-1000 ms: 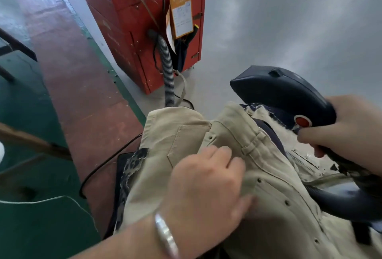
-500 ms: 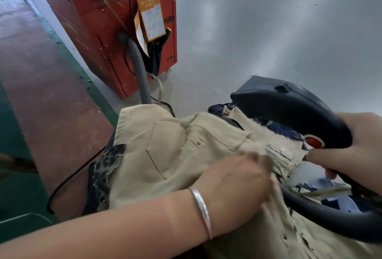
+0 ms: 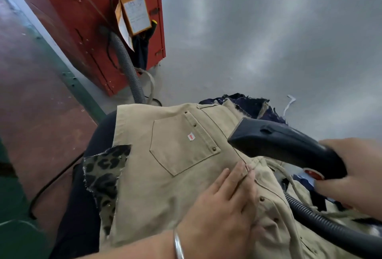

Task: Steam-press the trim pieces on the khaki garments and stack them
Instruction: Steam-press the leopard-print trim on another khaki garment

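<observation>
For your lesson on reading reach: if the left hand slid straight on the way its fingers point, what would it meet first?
Probably the steam iron: the left hand lies flat on the khaki garment, fingers aimed up and right at the iron's nose, though depth is unclear.

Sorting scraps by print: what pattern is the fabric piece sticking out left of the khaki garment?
Leopard print, dark spots on olive-tan fabric piece; head view.

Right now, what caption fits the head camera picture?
Left hand flattens khaki cotton garment; right hand grips dark blue plastic steam iron.
</observation>
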The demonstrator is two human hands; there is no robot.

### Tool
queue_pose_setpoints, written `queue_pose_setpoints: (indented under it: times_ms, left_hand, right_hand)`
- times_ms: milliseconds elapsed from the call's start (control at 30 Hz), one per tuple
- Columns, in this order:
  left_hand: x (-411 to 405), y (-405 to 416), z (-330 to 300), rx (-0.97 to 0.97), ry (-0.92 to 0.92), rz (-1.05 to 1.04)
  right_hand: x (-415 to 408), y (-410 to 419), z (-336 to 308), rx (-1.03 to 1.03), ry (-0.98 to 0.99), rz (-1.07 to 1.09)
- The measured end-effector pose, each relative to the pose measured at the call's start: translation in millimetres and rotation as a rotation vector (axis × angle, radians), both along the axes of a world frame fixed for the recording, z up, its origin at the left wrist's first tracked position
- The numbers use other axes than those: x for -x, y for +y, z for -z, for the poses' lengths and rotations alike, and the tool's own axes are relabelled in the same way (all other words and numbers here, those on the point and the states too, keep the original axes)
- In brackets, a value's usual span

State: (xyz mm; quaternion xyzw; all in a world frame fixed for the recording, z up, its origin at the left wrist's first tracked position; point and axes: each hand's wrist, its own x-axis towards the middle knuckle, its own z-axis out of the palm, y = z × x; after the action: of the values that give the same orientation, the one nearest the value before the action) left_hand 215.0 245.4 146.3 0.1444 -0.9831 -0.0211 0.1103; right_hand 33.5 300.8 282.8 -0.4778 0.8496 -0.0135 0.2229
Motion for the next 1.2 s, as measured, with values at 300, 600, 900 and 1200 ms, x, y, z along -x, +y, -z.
queue_pose_setpoints:
  times_ms: [300,600,900,1200]
  left_hand:
    - [-0.6,-10.2,11.9,-0.015,0.118,0.044]
    - [-4.0,-6.8,8.6,0.016,0.116,0.016]
    - [13.4,-9.6,20.0,-0.016,0.120,0.142]
    - [7.4,-14.7,19.1,-0.031,0.107,0.161]
  right_hand:
    - [-3.0,-86.6,30.6,-0.108,0.072,-0.027]
    - [30.9,-159.0,5.6,0.017,-0.141,0.123]
    - [3.1,-64.1,-12.2,-0.304,0.072,-0.086]
    - [-25.0,-143.4,17.3,-0.250,0.114,-0.124]
